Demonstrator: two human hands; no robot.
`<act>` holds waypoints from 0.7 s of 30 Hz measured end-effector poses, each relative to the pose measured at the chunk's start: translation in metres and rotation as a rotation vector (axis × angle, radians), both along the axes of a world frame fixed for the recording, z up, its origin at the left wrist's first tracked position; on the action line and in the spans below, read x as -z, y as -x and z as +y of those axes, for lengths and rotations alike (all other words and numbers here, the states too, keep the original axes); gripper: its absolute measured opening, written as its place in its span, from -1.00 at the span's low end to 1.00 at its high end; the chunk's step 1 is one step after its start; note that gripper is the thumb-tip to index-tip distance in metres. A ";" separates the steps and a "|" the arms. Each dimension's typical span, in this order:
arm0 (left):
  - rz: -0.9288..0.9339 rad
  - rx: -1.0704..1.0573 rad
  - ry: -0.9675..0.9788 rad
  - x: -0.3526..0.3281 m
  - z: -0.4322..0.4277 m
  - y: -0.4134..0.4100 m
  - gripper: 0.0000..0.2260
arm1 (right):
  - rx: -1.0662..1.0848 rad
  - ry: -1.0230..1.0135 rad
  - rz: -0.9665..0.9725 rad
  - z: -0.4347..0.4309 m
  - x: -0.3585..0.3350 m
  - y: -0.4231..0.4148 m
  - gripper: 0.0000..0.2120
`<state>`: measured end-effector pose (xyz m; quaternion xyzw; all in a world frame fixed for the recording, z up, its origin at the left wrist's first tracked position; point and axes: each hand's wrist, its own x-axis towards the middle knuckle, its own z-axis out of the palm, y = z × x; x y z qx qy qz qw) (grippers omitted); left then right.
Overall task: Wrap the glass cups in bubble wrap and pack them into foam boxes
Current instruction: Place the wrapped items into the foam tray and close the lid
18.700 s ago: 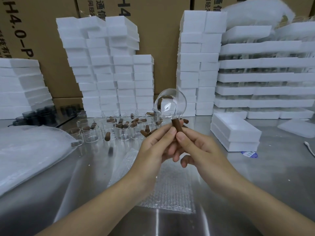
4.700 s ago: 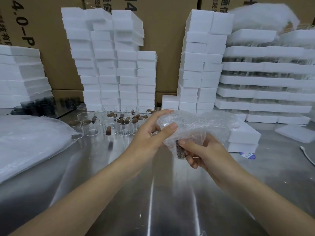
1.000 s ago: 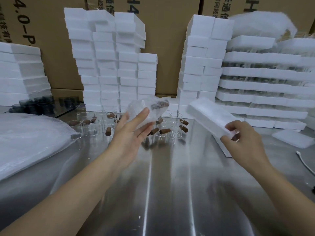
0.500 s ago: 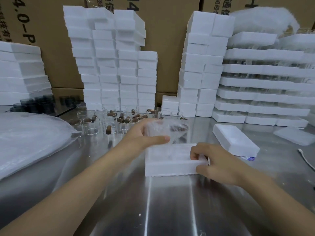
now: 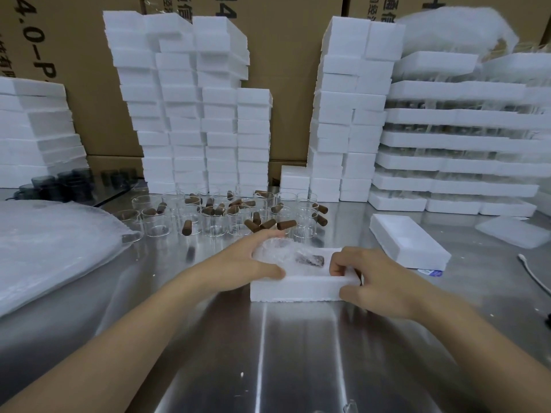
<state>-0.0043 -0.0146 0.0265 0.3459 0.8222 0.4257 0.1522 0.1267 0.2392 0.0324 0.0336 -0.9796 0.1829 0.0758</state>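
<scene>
our left hand [image 5: 238,265] is gripping the bubble-wrapped cup [image 5: 287,254], thumb and fingers round it, inside the foam box [image 5: 298,290]; our right hand [image 5: 384,281] is pinching the box's right end on the surface [image 5: 298,353].

Bright, even overhead light streaks glare down the steel table [image 5: 298,338]; wide-angle bending and slight softness at the edges.

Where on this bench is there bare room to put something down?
Bare steel table nearest the camera, in front of the foam box, and between it and the bubble-wrap pile. Behind the box it's crowded with glass cups.
</scene>
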 end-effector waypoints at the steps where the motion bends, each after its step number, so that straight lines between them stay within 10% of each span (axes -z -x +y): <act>1: -0.019 0.024 0.001 0.001 0.000 0.000 -0.33 | 0.003 -0.001 -0.002 0.000 0.000 0.000 -0.85; 21: -0.154 0.041 -0.159 0.012 0.015 0.013 -0.38 | 0.005 0.100 0.033 0.005 0.000 -0.002 -0.69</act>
